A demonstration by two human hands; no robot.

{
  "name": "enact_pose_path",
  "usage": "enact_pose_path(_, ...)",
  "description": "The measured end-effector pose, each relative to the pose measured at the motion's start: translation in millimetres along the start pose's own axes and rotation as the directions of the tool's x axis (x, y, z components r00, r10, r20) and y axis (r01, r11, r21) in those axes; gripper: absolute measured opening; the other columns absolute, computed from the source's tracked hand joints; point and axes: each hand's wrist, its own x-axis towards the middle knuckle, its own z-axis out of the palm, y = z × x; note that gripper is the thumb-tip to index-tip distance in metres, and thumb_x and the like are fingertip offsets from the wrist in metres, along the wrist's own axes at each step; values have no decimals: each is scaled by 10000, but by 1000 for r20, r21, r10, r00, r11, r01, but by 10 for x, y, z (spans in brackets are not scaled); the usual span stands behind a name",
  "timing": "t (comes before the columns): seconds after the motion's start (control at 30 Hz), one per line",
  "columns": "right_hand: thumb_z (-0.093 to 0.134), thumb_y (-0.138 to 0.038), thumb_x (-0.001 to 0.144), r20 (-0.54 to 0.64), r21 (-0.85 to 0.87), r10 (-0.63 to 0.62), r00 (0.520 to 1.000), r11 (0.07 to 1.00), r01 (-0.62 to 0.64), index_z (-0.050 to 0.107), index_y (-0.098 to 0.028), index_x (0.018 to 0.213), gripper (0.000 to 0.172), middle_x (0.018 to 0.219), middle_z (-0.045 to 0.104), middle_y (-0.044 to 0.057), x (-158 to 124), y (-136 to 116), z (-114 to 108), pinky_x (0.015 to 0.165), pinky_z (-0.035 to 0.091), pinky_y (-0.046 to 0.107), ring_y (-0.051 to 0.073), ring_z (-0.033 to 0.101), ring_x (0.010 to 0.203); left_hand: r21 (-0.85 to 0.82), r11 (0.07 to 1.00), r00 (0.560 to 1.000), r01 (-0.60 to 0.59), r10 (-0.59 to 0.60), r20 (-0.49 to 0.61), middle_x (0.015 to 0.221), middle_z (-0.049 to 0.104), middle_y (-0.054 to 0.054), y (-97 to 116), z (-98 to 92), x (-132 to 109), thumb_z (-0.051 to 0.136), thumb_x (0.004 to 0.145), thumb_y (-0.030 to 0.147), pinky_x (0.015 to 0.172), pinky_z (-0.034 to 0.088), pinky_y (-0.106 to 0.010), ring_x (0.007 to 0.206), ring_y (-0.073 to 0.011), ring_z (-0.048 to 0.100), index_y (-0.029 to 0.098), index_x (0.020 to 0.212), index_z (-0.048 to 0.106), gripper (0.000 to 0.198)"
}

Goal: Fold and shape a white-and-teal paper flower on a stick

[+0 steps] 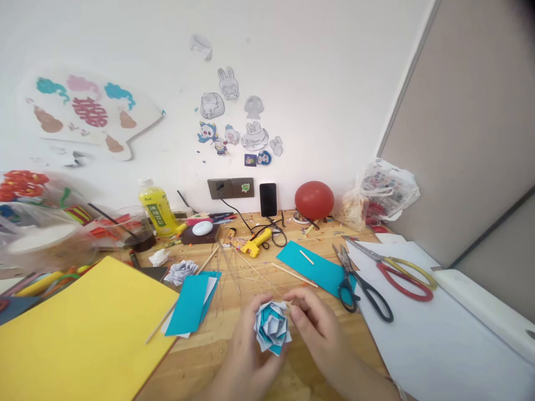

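Observation:
A folded paper flower (272, 327) with blue and white layered petals sits in my left hand (251, 340), whose fingers wrap its left side and underside. My right hand (313, 320) is closed in a pinch at the flower's upper right edge. Something small and tan shows at those fingertips, too small to name. Beyond the hands lie thin wooden sticks (295, 274) and a yellow glue gun (256, 243). Left of the hands is a stack of blue and white paper strips (190, 303), with a grey-white paper flower (182, 272) behind it.
Yellow paper (92, 328) covers the left; white paper (434, 334) covers the right. Black scissors (359, 284) and scissors with red and yellow handles (403, 273) lie on the right, by a blue sheet (309, 267). A drink bottle (157, 209), phone (268, 199) and red balloon (314, 199) line the wall.

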Motion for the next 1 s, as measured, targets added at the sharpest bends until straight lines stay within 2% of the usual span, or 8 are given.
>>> enact_pose_path(0.1, 418, -337, 879, 55, 28, 12, 998, 1000, -14, 562, -181, 889, 212, 800, 611, 32, 28, -14, -1, 644, 494, 238, 148, 600, 741, -49, 999, 996, -19, 23, 89, 1019, 559, -70, 39, -18, 60, 542, 705, 72, 785, 487, -333, 945, -212, 570, 226, 1114, 427, 452)
enact_pose_path(0.2, 440, -287, 868, 81, -4, 8, 997, 1000, -8, 568, -182, 821, 172, 761, 619, 21, 55, -50, -36, 627, 493, 230, 142, 602, 714, -103, 994, 993, 33, -20, 119, 917, 583, -39, 43, -7, 80, 573, 649, 59, 723, 504, -309, 845, -195, 593, 218, 992, 494, 386)
enact_pose_path(0.33, 470, -225, 851, 168, -88, 4, 986, 996, 11, 581, -185, 789, 133, 732, 619, 4, 78, -83, -80, 607, 481, 218, 136, 597, 691, -110, 987, 987, 118, -104, 122, 961, 620, -66, 7, 23, 50, 649, 560, 86, 708, 523, -331, 849, -228, 618, 201, 1049, 483, 529)
enact_pose_path(0.4, 462, -215, 854, 154, -146, -8, 988, 989, 31, 588, -190, 832, 130, 755, 628, 8, 77, -78, -94, 625, 482, 228, 142, 600, 714, -88, 990, 987, 114, -102, 127, 965, 634, -71, 1, 27, 47, 651, 557, 92, 712, 523, -336, 851, -235, 623, 200, 1044, 501, 521)
enact_pose_path(0.53, 405, -202, 872, 25, -260, -86, 996, 961, 90, 549, -198, 986, 183, 831, 634, 31, 52, -34, -123, 643, 486, 246, 155, 602, 757, -32, 994, 992, 105, -103, 74, 835, 637, -33, 15, 18, 61, 598, 626, 109, 658, 521, -308, 725, -192, 629, 201, 942, 531, 336)
enact_pose_path(0.73, 409, -166, 859, 33, -392, -292, 956, 876, 281, 532, -204, 863, 129, 750, 604, 11, 23, -12, -137, 623, 455, 239, 142, 569, 686, -19, 989, 989, 148, -148, 8, 790, 610, -18, -17, 27, 55, 583, 647, 128, 623, 515, -294, 684, -173, 612, 190, 904, 510, 274)
enact_pose_path(0.87, 406, -163, 866, 42, -401, -283, 958, 874, 276, 529, -206, 880, 131, 745, 609, 10, 8, -19, -105, 596, 444, 236, 143, 571, 673, -47, 983, 979, 178, -182, -96, 788, 604, -8, -38, 39, 49, 614, 649, 159, 620, 518, -295, 678, -169, 611, 189, 952, 470, 336)
enact_pose_path(1.0, 405, -146, 865, 68, -349, -253, 965, 900, 260, 530, -207, 905, 145, 789, 614, 17, -23, -2, -61, 612, 452, 236, 142, 577, 704, -19, 995, 993, 95, -96, -65, 912, 605, -53, -65, 27, 10, 592, 715, 178, 718, 519, -324, 820, -193, 618, 193, 1070, 425, 393)
